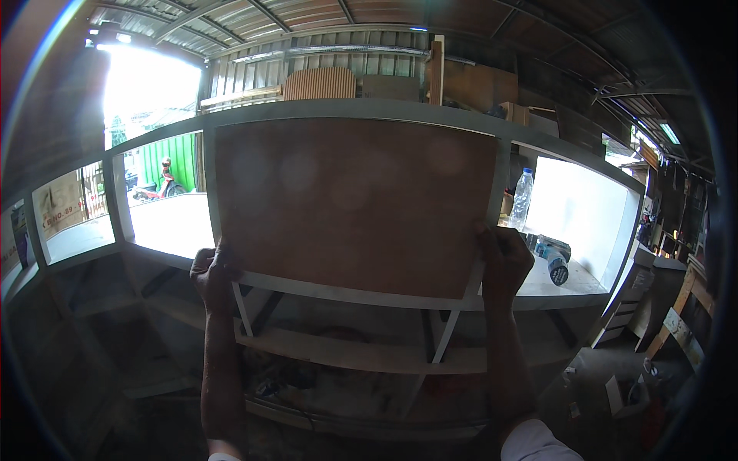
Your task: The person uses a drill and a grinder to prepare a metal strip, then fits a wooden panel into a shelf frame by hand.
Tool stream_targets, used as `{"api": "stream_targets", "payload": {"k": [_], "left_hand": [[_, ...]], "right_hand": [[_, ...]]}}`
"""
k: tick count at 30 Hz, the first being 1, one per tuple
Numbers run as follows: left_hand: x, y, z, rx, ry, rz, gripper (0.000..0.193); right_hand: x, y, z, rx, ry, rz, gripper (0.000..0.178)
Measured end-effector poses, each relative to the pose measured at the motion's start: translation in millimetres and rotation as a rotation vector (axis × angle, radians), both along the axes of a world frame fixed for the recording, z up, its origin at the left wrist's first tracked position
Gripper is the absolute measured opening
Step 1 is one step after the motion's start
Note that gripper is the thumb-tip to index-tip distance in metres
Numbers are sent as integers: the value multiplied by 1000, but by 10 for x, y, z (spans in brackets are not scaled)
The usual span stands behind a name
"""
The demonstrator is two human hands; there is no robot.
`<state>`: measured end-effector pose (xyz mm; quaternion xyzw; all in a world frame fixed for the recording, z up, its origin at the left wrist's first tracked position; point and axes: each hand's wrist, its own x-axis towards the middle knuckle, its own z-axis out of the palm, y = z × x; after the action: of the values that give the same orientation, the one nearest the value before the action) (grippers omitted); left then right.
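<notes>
A brown rectangular board (354, 207) stands upright before me, covering the middle bay of a long grey cabinet frame (346, 110). Its lower left edge is pinched by my left hand (213, 270), with the fingers curled and the thumb up along the side. At the lower right edge my right hand (506, 261) is closed in the same way, knuckles outward. Whether the board sits inside the bay or just in front of it, I cannot tell. Beside my right hand, a cordless power tool (553, 257) lies on the white shelf of the neighbouring bay.
A clear plastic bottle (521, 200) with a blue cap stands behind the power tool. Below the bays run lower rails and slanted struts (446, 336). Boards and a ribbed brown panel (320, 84) rest behind the frame. A small box (626, 396) lies on the floor at right.
</notes>
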<state>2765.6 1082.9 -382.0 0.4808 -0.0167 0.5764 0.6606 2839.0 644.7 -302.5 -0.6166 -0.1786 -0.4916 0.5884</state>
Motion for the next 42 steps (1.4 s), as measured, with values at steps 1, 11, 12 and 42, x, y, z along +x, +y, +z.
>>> {"api": "stream_targets", "payload": {"k": [1,11,12,42], "left_hand": [[11,-10,-4,-15,8,-4,27],[43,-34,-41,-20,-37,-51,26],[28,-15,-31,-18,-37,-48,26],[-52,-14,-48,151,-22,57,21]], "right_hand": [[20,-13,-9,12,-7,32,29],[34,-8,-45,31,-29,38,30],[37,0,-46,33,-29,41,30],[125,73,-63,70,-107,141,15]]}}
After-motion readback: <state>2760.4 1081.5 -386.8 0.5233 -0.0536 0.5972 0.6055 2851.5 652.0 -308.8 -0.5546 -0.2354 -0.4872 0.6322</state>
